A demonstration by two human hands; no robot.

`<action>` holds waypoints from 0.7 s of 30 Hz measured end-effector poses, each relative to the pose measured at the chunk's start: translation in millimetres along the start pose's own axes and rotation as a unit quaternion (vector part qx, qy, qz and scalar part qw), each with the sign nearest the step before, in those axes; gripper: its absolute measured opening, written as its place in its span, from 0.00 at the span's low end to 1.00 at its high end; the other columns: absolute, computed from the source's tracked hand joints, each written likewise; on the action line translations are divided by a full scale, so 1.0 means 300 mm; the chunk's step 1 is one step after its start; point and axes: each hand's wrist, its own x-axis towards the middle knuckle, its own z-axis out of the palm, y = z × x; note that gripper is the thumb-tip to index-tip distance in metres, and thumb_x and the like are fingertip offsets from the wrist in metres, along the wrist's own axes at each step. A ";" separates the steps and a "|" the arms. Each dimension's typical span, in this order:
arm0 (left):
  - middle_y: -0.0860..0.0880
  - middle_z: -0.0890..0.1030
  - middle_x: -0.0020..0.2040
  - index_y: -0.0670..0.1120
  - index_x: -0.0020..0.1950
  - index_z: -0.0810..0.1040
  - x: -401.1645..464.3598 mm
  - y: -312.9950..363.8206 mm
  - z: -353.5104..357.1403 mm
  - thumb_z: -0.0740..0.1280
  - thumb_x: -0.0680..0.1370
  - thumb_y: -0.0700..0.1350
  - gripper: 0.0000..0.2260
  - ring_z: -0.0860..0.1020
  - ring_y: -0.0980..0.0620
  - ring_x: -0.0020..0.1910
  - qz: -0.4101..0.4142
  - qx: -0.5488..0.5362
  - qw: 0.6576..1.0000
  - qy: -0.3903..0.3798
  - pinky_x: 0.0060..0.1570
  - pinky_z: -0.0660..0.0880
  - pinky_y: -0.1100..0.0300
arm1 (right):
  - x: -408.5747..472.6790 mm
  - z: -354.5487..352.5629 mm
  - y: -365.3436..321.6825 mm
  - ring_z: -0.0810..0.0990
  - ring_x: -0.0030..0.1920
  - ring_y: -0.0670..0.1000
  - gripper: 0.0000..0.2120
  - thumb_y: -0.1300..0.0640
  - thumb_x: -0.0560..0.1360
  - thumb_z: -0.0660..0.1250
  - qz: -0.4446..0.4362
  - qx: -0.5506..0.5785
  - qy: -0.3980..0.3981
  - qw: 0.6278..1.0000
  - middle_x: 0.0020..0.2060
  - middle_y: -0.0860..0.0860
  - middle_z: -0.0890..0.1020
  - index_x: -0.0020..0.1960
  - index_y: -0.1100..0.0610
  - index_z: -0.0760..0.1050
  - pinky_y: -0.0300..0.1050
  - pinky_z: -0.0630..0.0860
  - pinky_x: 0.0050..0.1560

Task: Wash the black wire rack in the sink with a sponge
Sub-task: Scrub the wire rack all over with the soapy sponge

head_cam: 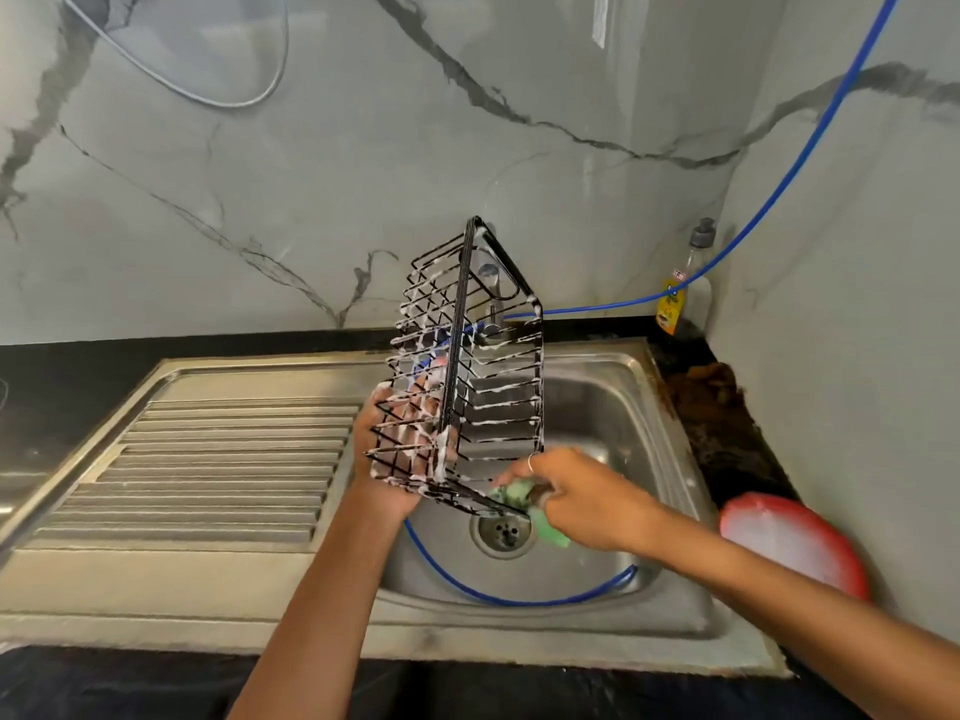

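Observation:
The black wire rack [498,356] stands on end above the steel sink [613,407], its wires streaked with white foam. My left hand [395,449] grips the rack's lower left side from behind, fingers showing through the wires. My right hand [576,496] holds a green sponge [524,501] and presses it against the rack's bottom edge, just over the drain [503,532].
A ribbed draining board [208,470] lies left of the basin. A blue hose [519,597] loops through the basin and runs up the right wall. A dish soap bottle [683,283] stands in the back corner. A red-rimmed bowl of foam [789,543] sits on the right counter.

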 end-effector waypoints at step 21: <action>0.52 0.78 0.39 0.50 0.48 0.85 -0.098 -0.191 -0.163 0.75 0.61 0.55 0.19 0.76 0.53 0.30 0.046 0.155 0.963 0.218 0.26 0.70 0.62 | -0.346 -0.066 0.392 0.78 0.50 0.58 0.15 0.67 0.72 0.65 0.250 0.003 0.363 0.898 0.48 0.54 0.78 0.58 0.58 0.70 0.43 0.70 0.46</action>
